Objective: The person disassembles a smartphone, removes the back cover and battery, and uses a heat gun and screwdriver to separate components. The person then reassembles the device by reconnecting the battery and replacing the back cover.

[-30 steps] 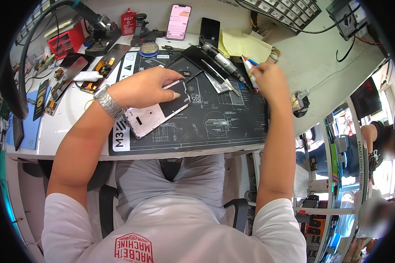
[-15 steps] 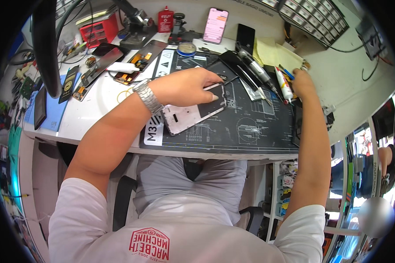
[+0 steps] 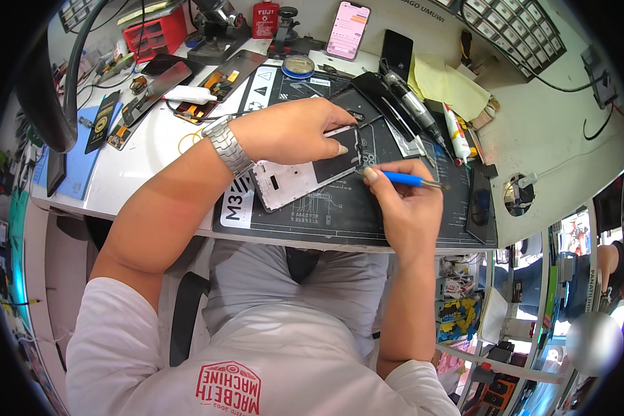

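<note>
Phone frame (image 3: 284,191): here it is, slanting across the dark mat (image 3: 353,220), pale at its lower left, dark toward its upper right
Left hand (image 3: 295,130): we're pinching the frame, thumb on the dark part, fingers over the far edge
Blue-handled tool (image 3: 401,179): and it's right at the frame's right-hand corner, though we can't tell whether the tip is touching
Right hand (image 3: 410,208): thumb and fingers pinching that tool near its tip
Wristwatch (image 3: 229,147): metal band, on our left wrist
Mat's right side: a white tube with a red cap (image 3: 456,132) just beside a grey pen-shaped tool (image 3: 412,104), and a dark flat panel (image 3: 480,201) nearer us
Round container (image 3: 298,66): blue-rimmed, up at the mat's far edge
Lit phone (image 3: 347,30): propped up beyond the mat, a red bottle (image 3: 264,19) over to its left
Counter (image 3: 145,166): white, carrying all of it, with a red drawer box (image 3: 152,40) at far left
</note>
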`<state>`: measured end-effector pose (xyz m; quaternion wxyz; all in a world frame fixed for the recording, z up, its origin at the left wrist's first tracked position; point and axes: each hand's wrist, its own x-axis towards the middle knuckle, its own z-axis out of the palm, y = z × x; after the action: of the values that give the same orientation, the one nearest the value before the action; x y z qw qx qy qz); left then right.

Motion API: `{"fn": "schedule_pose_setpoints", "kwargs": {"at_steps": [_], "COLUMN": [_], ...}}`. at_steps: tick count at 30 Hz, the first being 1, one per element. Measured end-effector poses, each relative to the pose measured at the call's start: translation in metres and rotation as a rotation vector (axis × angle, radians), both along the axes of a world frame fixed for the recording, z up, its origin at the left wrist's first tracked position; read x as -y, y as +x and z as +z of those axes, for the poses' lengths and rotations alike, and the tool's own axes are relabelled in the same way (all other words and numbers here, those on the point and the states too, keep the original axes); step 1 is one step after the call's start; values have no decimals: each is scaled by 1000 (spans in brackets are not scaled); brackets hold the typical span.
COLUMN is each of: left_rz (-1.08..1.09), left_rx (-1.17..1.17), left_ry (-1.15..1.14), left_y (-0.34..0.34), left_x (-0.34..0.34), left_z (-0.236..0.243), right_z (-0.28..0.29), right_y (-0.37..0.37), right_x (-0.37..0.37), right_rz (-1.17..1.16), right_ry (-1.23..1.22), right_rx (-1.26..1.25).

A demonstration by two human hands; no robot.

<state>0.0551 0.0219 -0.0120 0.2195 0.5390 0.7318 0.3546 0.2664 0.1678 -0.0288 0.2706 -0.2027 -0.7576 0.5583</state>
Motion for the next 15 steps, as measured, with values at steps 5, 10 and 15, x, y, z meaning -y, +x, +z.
{"fn": "schedule_pose_setpoints", "kwargs": {"at_steps": [5,10,15], "left_rz": [-12,-37,-15], "left_rx": [-61,7,-71], "left_ry": [-39,3,16], "left_y": [7,1,4], "left_x": [1,0,2], "left_z": [14,3,6], "right_z": [-4,-9,-3], "right_y": [1,-6,-3], "right_x": [14,-1,16], "right_rz": [15,-95,75], "right_ry": [306,248,336], "right_rx": [42,-27,57]}}
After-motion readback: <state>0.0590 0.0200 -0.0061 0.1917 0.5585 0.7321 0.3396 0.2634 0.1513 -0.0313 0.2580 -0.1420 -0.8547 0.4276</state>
